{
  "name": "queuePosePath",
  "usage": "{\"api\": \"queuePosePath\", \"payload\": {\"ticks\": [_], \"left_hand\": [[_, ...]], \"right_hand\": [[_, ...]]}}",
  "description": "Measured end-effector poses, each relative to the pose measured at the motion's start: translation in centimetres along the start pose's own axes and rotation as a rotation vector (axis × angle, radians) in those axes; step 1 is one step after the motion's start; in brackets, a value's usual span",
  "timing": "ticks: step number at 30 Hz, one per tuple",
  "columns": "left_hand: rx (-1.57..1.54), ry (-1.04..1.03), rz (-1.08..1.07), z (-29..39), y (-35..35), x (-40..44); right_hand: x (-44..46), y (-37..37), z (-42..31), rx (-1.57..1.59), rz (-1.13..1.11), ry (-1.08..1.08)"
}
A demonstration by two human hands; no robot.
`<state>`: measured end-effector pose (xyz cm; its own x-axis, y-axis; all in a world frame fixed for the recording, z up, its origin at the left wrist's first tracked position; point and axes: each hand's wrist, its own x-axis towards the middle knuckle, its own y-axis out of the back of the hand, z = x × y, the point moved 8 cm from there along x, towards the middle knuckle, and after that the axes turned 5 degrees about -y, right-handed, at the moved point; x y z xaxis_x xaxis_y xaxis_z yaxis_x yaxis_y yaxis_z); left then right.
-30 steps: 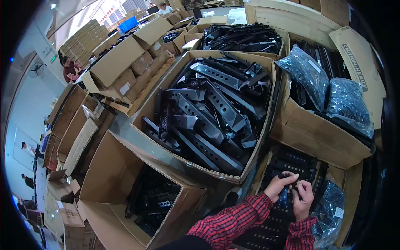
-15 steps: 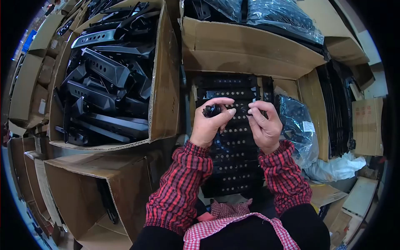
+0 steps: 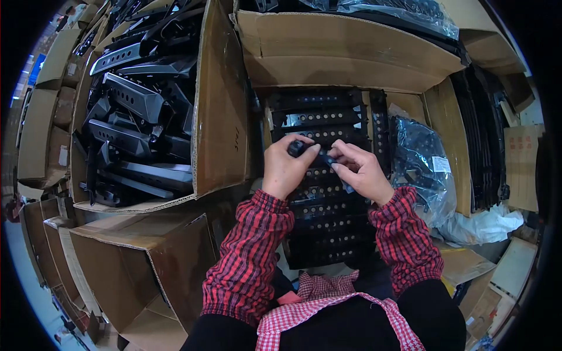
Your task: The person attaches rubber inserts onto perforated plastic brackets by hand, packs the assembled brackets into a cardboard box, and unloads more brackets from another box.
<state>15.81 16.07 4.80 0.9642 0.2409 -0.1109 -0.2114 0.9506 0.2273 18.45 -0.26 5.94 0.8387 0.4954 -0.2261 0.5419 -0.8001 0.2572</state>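
Observation:
My left hand [image 3: 282, 168] is closed around a small black part [image 3: 297, 148] whose rounded end shows between thumb and forefinger. Facing it, my right hand [image 3: 367, 174] pinches a small dark piece [image 3: 329, 159], too small to name, close to the left fingertips. Beneath both hands lies a row of black panels [image 3: 323, 223], each with a line of round pale spots. They fill a cardboard box, and the hands hide some of the middle ones.
A tall carton [image 3: 225, 105] at the left holds jumbled black brackets [image 3: 137, 96]. Below it stands another open carton [image 3: 117, 234]. Right of the panels lies a clear plastic bag [image 3: 418, 164] of dark parts, with black panels [image 3: 486, 140] upright beyond it.
My right hand has moved in towards the left and turned, bringing the fingertips nearly together. A dark piece now shows between them. The view has shifted slightly.

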Motion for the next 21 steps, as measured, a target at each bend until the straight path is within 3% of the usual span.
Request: {"api": "queuePosePath", "payload": {"ticks": [4,6,7,10,12,16,18,21], "left_hand": [[0.039,0.323,0.025,-4.8,-0.1,0.6],[0.036,0.348,0.029,-5.8,-0.8,1.4],[0.091,0.310,0.044,-6.1,-0.9,2.6],[0.310,0.337,0.029,-7.5,-1.6,7.4],[0.456,0.339,0.102,-7.9,-2.1,9.7],[0.604,0.367,0.107,-7.7,-3.0,11.7],[0.638,0.381,0.050,-8.5,-3.0,12.1],[0.632,0.374,0.094,-8.3,-1.8,11.6]], "right_hand": [[0.9,1.0,4.7,0.268,-0.061,-0.161],[2.2,1.9,7.1,0.271,-0.029,-0.316],[3.3,2.6,7.2,0.393,0.028,-0.276],[7.1,5.1,8.7,0.192,0.170,-0.217],[9.1,6.9,7.7,-0.254,0.341,-0.079],[12.1,6.3,8.9,-0.482,0.466,0.040],[12.8,5.7,10.4,-0.415,0.434,-0.038],[13.1,4.8,10.0,-0.546,0.474,0.091]]}}
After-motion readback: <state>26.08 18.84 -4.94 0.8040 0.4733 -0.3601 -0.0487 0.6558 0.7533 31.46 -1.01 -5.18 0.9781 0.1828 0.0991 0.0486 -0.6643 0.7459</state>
